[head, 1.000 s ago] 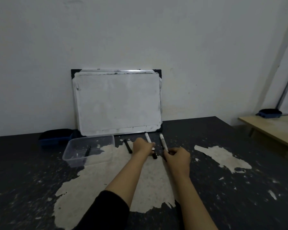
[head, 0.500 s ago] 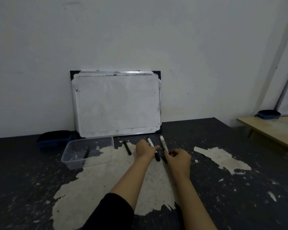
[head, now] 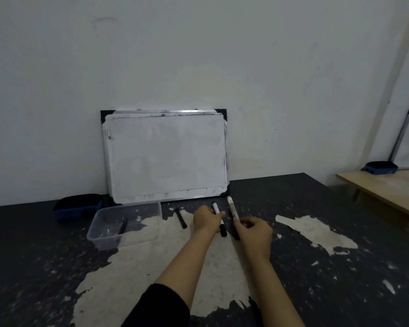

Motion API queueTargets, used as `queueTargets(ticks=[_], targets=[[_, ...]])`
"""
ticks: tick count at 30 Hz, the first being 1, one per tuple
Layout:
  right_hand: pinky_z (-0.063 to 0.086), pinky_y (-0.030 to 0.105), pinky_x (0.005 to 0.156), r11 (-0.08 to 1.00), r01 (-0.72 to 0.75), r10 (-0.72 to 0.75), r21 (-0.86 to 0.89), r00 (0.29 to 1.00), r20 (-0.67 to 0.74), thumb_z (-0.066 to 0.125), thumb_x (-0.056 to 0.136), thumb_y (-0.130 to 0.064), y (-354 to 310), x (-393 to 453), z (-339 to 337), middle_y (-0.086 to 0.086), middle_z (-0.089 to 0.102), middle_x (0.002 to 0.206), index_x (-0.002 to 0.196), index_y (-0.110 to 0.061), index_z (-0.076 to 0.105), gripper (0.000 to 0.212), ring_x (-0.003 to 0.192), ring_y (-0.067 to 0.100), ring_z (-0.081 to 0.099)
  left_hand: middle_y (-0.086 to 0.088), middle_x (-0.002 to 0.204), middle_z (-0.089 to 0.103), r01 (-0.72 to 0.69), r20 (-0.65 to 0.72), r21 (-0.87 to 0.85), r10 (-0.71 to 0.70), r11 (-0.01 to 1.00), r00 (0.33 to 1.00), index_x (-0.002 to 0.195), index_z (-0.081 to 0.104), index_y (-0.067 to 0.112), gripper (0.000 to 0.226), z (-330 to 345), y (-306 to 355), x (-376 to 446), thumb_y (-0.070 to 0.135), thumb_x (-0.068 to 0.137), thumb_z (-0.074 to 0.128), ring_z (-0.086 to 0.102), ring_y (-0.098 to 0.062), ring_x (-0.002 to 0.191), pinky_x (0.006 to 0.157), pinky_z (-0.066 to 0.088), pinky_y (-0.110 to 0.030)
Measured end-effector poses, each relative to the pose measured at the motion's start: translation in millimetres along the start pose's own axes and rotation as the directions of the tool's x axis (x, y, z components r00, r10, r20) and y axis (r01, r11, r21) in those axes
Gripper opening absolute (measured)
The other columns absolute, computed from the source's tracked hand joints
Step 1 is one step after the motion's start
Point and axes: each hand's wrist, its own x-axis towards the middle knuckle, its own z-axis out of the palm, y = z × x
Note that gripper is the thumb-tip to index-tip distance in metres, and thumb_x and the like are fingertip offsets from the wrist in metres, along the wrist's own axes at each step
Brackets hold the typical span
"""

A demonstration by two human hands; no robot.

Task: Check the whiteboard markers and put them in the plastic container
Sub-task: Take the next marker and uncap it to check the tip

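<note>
Two white-bodied whiteboard markers with black caps lie side by side on the dark table in front of the whiteboard (head: 165,156). My left hand (head: 207,220) closes on the left marker (head: 216,208). My right hand (head: 254,230) grips the right marker (head: 233,210) near its lower end. A black marker (head: 181,218) lies loose to the left of my hands. The clear plastic container (head: 156,210) stands further left, with one dark marker (head: 123,226) inside.
A blue eraser tray (head: 78,207) sits by the wall left of the whiteboard. The table top (head: 340,267) is black with worn pale patches. A wooden bench (head: 392,190) with another blue tray (head: 379,167) stands at the right.
Both hands have stayed on the two markers with barely any shift. The view has drifted slightly.
</note>
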Motion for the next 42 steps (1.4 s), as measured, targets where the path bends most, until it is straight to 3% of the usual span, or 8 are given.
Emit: queueTargets(ticks=[6, 10, 14, 17, 19, 23, 33, 42], targets=[[0.054, 0.015, 0.059, 0.964, 0.031, -0.056, 0.265, 0.995, 0.087, 0.079, 0.083, -0.028, -20, -6, 1, -0.003, 0.076, 0.075, 0.090, -0.015, 0.081, 0.015, 0.070, 0.011, 0.071, -0.012, 0.084, 0.071, 0.013, -0.039, -0.188, -0.021, 0.982, 0.999, 0.084, 0.062, 0.009, 0.038, -23, 6, -5, 0.042, 0.098, 0.048, 0.067, -0.024, 0.064, 0.056, 0.057, -0.034], [0.057, 0.028, 0.065, 0.937, 0.076, -0.181, 0.340, 0.940, 0.288, 0.080, 0.083, -0.030, -39, -19, 8, -0.002, 0.078, 0.078, 0.090, -0.018, 0.082, 0.014, 0.074, 0.013, 0.072, -0.002, 0.074, 0.069, -0.013, -0.061, -0.359, -0.010, 0.933, 0.998, 0.082, 0.067, 0.016, 0.041, -61, 3, -20, 0.050, 0.095, 0.048, 0.062, -0.019, 0.062, 0.054, 0.048, -0.027], [0.048, 0.024, 0.058, 0.927, 0.062, -0.237, 0.371, 0.862, 0.448, 0.077, 0.083, -0.037, -53, -39, 17, 0.000, 0.076, 0.070, 0.085, -0.019, 0.083, 0.019, 0.060, 0.006, 0.063, -0.012, 0.086, 0.070, -0.066, -0.038, -0.472, 0.054, 0.879, 0.998, 0.098, 0.067, 0.006, 0.030, -99, -13, -37, 0.030, 0.099, 0.049, 0.066, -0.030, 0.080, 0.069, 0.055, -0.038], [0.045, 0.020, 0.052, 0.926, 0.061, -0.233, 0.372, 0.868, 0.439, 0.069, 0.089, -0.039, -59, -49, 22, 0.001, 0.072, 0.065, 0.088, -0.017, 0.082, 0.026, 0.049, 0.001, 0.055, -0.007, 0.073, 0.059, -0.027, 0.044, -0.497, 0.056, 0.867, 0.997, 0.096, 0.067, 0.010, 0.031, -129, -24, -57, 0.025, 0.102, 0.041, 0.059, -0.021, 0.059, 0.058, 0.055, -0.030], [0.045, 0.022, 0.050, 0.923, 0.057, -0.227, 0.381, 0.879, 0.419, 0.065, 0.092, -0.039, -61, -49, 24, 0.002, 0.070, 0.066, 0.089, -0.015, 0.080, 0.029, 0.047, 0.007, 0.052, -0.004, 0.068, 0.051, -0.004, 0.175, -0.373, 0.074, 0.928, 0.982, 0.095, 0.069, 0.012, 0.034, -143, -28, -67, 0.025, 0.102, 0.039, 0.048, -0.016, 0.050, 0.045, 0.045, -0.024], [0.045, 0.024, 0.048, 0.925, 0.054, -0.245, 0.377, 0.842, 0.480, 0.063, 0.094, -0.038, -60, -56, 25, 0.004, 0.069, 0.068, 0.088, -0.012, 0.078, 0.031, 0.048, 0.012, 0.051, 0.002, 0.066, 0.047, -0.118, 0.287, -0.010, 0.116, 0.993, 0.951, 0.099, 0.073, 0.019, 0.036, -155, -43, -81, 0.033, 0.099, 0.039, 0.039, -0.012, 0.049, 0.046, 0.033, -0.024], [0.040, 0.020, 0.051, 0.956, 0.130, -0.275, 0.264, 0.716, 0.642, 0.057, 0.099, -0.038, -60, -64, 28, 0.002, 0.058, 0.061, 0.068, -0.014, 0.058, 0.039, 0.049, 0.005, 0.047, 0.003, 0.068, 0.061, -0.405, 0.195, 0.269, 0.362, 0.874, 0.912, 0.084, 0.069, 0.025, 0.044, -147, -63, -102, 0.057, 0.093, 0.041, 0.055, -0.011, 0.061, 0.060, 0.042, -0.032], [0.029, 0.020, 0.047, 0.962, 0.127, -0.246, 0.241, 0.786, 0.567, 0.047, 0.104, -0.034, -63, -74, 45, -0.006, 0.038, 0.053, 0.070, -0.001, 0.053, 0.048, 0.044, 0.002, 0.035, 0.002, 0.067, 0.058, -0.507, 0.108, 0.398, 0.509, 0.765, 0.854, 0.088, 0.049, 0.027, 0.031, -138, -67, -104, 0.045, 0.102, 0.029, 0.055, -0.015, 0.062, 0.061, 0.046, -0.039]])
